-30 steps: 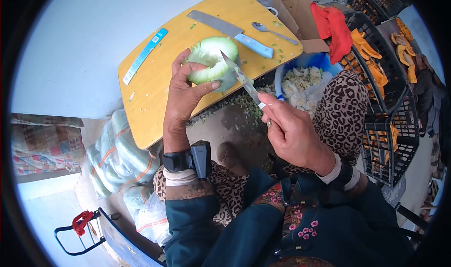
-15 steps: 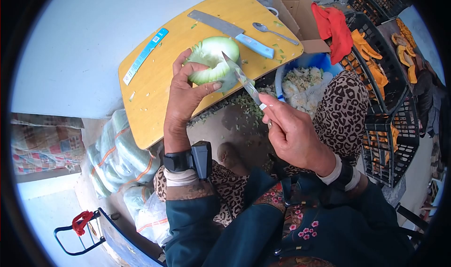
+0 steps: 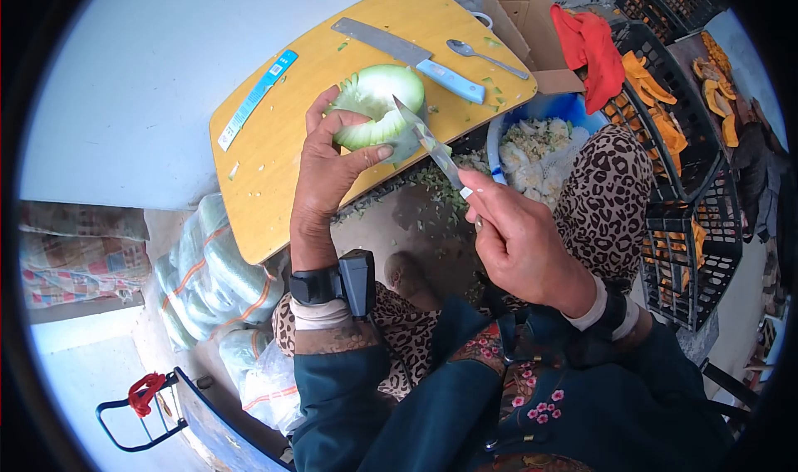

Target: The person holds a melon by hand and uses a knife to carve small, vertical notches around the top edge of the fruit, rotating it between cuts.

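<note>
Clamps the hollowed, pale green gourd [image 3: 384, 98] in the left hand [image 3: 331, 169], with fingers hooked over the scalloped rim and thumb pressed outside, at about the middle of the tabletop's [image 3: 249, 198] near edge. Grips a small knife [image 3: 429, 144] in the right hand [image 3: 519, 239], closed round the handle, with the blade brought up to the rim's right side. Appears to be paring the rim or inner wall (judging by the notches). For a further stroke, calls for a firm left hold and a thumb well clear of the edge. Also shows a cleaver [image 3: 407, 54] slanting toward the right corner, a spoon [image 3: 490, 61] near that corner, and a blue-and-white strip [image 3: 257, 100] along the far edge's left part.

Cannot tell bare contact from a slight gap at the knife tip, nor a gourd resting from one held just above. Loses most of the knife handle in the fist, and part of a basin [image 3: 575, 106] behind a patterned knee [image 3: 603, 194].
</note>
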A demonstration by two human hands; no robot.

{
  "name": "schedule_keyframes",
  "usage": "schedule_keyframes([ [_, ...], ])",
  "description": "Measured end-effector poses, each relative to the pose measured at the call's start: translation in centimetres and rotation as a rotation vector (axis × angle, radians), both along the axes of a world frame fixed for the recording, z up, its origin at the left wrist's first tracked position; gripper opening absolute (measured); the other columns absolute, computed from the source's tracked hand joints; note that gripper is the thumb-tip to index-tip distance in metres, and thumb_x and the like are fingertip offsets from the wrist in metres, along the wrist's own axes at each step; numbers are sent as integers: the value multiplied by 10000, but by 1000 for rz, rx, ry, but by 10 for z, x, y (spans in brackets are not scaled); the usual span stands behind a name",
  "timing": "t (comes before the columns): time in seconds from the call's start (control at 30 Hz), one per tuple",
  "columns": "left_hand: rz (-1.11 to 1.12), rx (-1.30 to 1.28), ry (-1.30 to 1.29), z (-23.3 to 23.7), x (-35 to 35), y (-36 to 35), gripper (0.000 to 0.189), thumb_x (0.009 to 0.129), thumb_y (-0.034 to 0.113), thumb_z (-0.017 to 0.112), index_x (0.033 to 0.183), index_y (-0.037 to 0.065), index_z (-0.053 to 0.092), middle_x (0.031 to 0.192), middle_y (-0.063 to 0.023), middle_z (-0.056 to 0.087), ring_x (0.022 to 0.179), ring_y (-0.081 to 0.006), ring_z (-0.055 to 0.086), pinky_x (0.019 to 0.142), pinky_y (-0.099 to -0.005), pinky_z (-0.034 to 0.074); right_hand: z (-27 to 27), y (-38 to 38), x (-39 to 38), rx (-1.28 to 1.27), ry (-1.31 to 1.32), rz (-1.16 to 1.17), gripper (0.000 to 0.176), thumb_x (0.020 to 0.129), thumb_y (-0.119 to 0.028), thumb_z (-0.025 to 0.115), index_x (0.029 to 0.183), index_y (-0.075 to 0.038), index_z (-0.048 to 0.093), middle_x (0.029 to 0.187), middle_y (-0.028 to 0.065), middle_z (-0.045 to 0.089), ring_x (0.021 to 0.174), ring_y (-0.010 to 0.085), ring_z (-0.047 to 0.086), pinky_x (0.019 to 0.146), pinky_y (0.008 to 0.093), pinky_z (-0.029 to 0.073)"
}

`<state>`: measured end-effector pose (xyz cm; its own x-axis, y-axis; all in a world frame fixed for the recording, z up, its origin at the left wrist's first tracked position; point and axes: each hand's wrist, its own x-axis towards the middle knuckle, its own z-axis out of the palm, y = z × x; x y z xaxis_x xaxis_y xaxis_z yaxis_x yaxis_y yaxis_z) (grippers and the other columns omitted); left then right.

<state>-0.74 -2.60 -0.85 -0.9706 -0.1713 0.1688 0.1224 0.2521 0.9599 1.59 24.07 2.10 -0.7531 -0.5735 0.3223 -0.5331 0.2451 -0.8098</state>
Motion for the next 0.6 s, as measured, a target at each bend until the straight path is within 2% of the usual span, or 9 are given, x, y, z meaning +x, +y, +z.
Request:
schedule_keyframes([
  [0.2,-8,-21,1,-1,0,0,375,686,35,860,1002,61,660,1531,-119,301,1338,-280,445,1070,-385,451,2,0,5,-2,-8,-29,514,811,96,553,1320,82,485,967,236,632,837,363,663,744,418,554],
  [0.3,-1,-33,21,-4,-2,0,392,654,34,880,985,73,672,1505,-113,317,1292,-268,481,1058,-384,455,1,-3,10,32,67,-86,532,812,134,542,1337,56,507,931,194,647,800,292,670,708,355,542],
  [0.6,8,-21,28,-7,-3,1,407,628,51,899,968,87,680,1490,-107,333,1282,-266,485,1065,-396,444,-7,-14,3,-40,72,-90,528,819,133,547,1339,55,504,990,213,646,821,308,669,717,374,542],
])
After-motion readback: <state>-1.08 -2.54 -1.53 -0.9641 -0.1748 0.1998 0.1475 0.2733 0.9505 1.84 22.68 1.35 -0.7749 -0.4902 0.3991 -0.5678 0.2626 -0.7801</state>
